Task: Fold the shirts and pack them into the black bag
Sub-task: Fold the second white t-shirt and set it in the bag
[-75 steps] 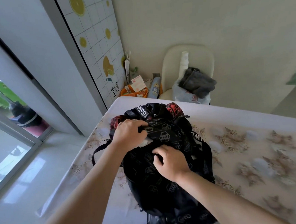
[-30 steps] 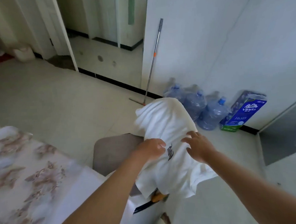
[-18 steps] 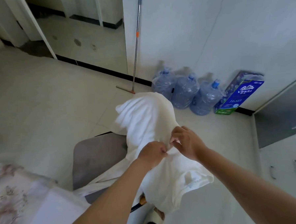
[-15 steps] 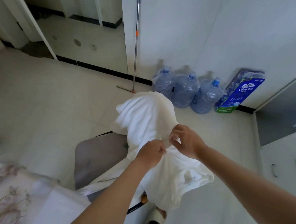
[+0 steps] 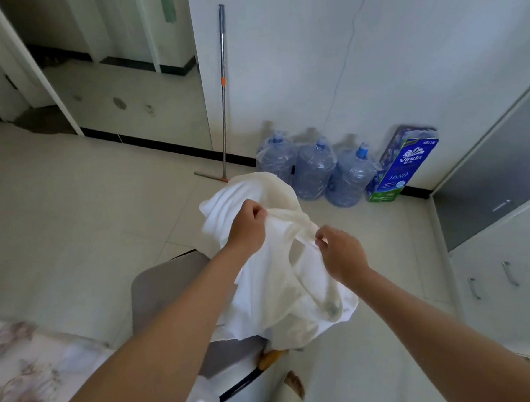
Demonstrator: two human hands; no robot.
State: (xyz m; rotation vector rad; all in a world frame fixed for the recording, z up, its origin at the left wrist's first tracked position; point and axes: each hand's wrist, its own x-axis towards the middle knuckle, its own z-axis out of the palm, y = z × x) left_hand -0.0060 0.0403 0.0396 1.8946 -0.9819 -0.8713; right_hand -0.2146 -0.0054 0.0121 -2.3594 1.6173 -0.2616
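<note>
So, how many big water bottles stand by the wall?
3, in a row against the wall: first bottle nearest the mop, middle bottle, third bottle beside the blue tissue pack. The white shirt could hide more.

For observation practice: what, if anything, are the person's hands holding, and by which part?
Both hold the white fabric shirt: left hand and right hand each pinch what looks like its neckline rim.

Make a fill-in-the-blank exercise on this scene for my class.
The left hand and the right hand both grip a ____ shirt.
____ water bottles stand on the floor.
The mop leans against the wall, to the ____ of the bottles.
The tissue pack stands to the ____ of the bottles.
Missing words: white; three; left; right.
</note>
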